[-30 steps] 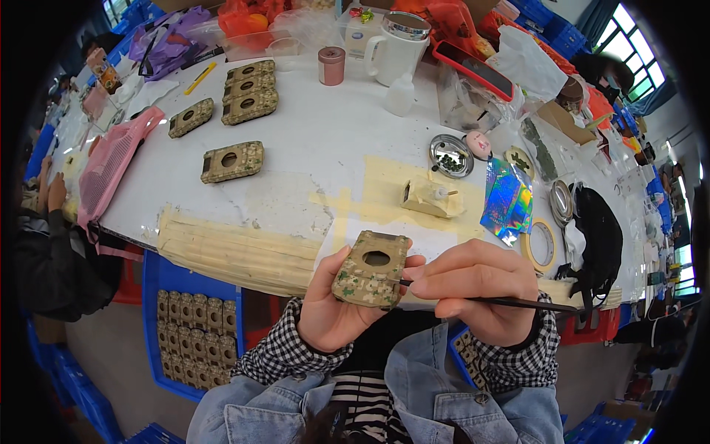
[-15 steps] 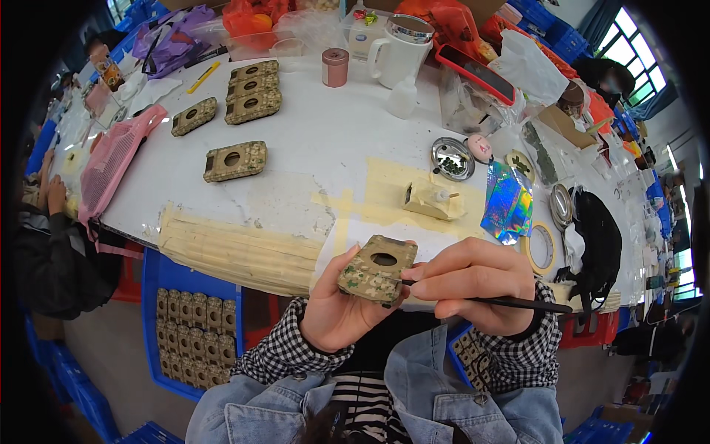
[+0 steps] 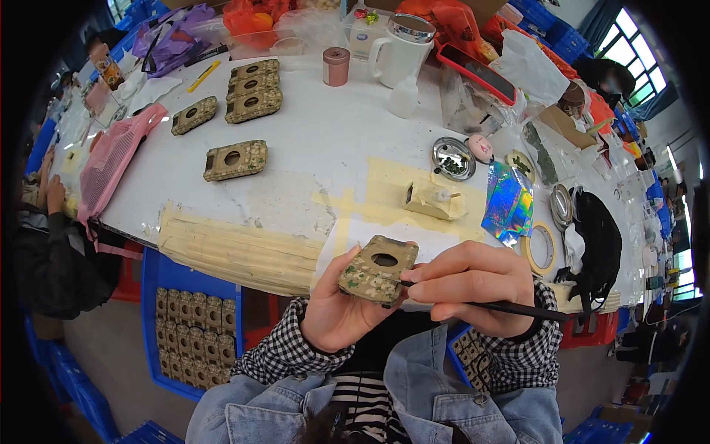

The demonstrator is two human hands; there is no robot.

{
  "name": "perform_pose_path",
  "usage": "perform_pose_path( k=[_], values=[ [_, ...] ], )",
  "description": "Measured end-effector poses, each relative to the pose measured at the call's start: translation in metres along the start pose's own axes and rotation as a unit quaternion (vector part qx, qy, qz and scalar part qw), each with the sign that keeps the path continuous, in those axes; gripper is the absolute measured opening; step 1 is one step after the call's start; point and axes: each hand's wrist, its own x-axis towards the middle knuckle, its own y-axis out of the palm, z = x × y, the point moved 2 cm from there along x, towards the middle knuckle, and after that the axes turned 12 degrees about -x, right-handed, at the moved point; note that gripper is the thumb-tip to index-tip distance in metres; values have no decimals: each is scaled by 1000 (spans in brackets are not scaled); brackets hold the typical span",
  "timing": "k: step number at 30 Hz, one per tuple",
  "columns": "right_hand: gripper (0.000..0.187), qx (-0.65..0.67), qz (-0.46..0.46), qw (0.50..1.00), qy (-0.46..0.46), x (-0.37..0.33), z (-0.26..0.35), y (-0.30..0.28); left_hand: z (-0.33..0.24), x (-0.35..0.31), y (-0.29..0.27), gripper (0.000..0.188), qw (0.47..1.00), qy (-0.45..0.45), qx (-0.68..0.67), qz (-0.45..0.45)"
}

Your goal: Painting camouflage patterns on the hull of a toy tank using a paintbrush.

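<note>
In my left hand [image 3: 344, 314] is a camouflage-patterned model tank hull [image 3: 367, 283] in tan, brown and green, with a round hole in its top. It is tilted, held between thumb and fingers. My right hand [image 3: 477, 285] grips a slim black-handled tool [image 3: 518, 307] like a pen. Its thin tip touches or nearly touches the hull's lower right edge; whether it is a brush or something else is too small to tell. Similar hulls lie on the table, one alone [image 3: 235, 160], another [image 3: 194, 115] farther left, and a stacked row [image 3: 253, 92] behind.
A tape-covered block [image 3: 433, 201] stands beyond my hands. To the right are a metal dish with dark green bits [image 3: 452, 159], iridescent sheet [image 3: 506, 203], tape roll [image 3: 540, 248] and black bag [image 3: 592, 244]. A white mug [image 3: 403, 55] stands behind. Blue trays [image 3: 151, 325] of hulls sit below the table.
My right hand and the black-handled tool have shifted very slightly; the tool's rear end has moved a little to the left. The hull and my left hand stay in place.
</note>
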Motion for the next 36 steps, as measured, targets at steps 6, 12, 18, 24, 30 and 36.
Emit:
perform_pose_path(
  k=[6, 12, 18, 24, 30, 36],
  values=[
    [25, -2, 3, 1000, 0, 1, 0, 0, 0, 0, 1, 51, 1000, -10, 6, 3],
    [25, 2, 5, 1000, 2, 1, 0, 0, 0, 1, 3, 51, 1000, -11, 20, -2],
    [25, 1, 11, 1000, 6, 1, 0, 0, -1, 1, 1, 53, 1000, -10, 21, -2],
    [25, -2, 7, 1000, 8, 1, 0, 0, -1, 1, 0, 53, 1000, -15, 19, 1],
    [26, -7, -3, 1000, 5, 0, -1, 0, -4, 1, -8, 52, 999, -24, -13, 31],
    [24, 59, -92, 993, 34, -10, -8, 2, -8, 2, -14, 53, 998, -51, -46, 10]
  ],
)
